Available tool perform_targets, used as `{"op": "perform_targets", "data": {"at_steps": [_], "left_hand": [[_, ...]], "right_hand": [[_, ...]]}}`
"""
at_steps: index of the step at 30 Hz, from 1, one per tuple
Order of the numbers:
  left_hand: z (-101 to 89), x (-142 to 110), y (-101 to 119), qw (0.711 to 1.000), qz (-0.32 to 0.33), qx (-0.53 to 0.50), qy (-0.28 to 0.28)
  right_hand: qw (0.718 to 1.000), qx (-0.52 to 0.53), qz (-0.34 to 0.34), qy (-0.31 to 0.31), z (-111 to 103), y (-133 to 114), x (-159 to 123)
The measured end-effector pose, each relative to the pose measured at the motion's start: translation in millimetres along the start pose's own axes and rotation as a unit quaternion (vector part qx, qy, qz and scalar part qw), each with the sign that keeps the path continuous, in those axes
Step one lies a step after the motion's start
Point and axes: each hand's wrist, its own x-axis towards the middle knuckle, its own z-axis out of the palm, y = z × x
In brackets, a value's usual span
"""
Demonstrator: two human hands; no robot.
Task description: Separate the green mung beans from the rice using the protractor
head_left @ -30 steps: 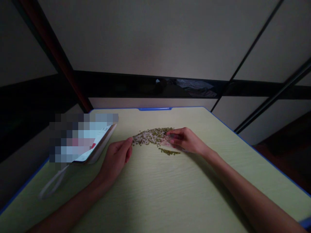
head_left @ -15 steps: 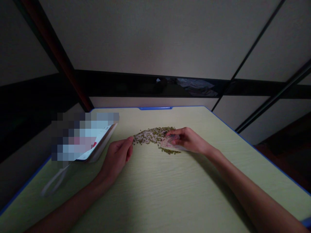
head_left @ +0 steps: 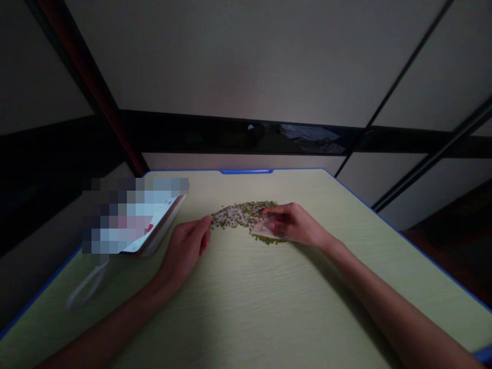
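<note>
Out to the left of the left hand [head_left: 183, 250] and its fingers [head_left: 204, 223], a lit-screened device [head_left: 154, 218] stands tilted on the worktop [head_left: 238, 297], much of it hidden by blurred blocks; a pale strap loop [head_left: 82, 289] trails below it, faint against the wood. The left thumb and forefinger are pressed together at the pointed left end of the green grains [head_left: 249, 207]; whether they grip a thin edge there is too small to tell. Between both hands' fingers the grains lie scattered over a whitish patch whose material is unclear, with more grains just below the right fingertips. The right hand [head_left: 300, 225] curls over a pinkish, see-through piece [head_left: 262, 227], its thumb and forefinger slightly apart; its palm side is shadowed, so the hold cannot be made out. Both forearms are cut off by the picture's bottom edge.
</note>
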Motion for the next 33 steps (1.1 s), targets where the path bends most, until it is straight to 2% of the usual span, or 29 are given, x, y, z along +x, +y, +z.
{"op": "perform_targets", "data": {"at_steps": [7,15,26,30,33], "left_hand": [[0.1,1.8,-2.7,1.000,0.003,0.000,0.001],[-0.2,2.8,-4.4,1.000,0.002,-0.001,-0.007],[-0.3,2.2,-2.5,1.000,0.009,0.003,-0.006],[-0.6,2.8,-1.9,1.000,0.000,0.006,-0.008],[-0.2,3.0,-2.2,1.000,0.000,0.005,-0.007]], "right_hand": [[1.000,-0.015,0.000,0.023,3.7,-2.2,2.5],[1.000,-0.019,-0.020,0.015,4.7,-4.6,4.7],[1.000,0.007,0.024,0.007,4.8,-8.5,2.7],[0.999,0.013,0.044,0.019,4.8,-5.2,2.8],[0.998,-0.022,0.032,0.042,5.3,-3.5,3.7]]}}
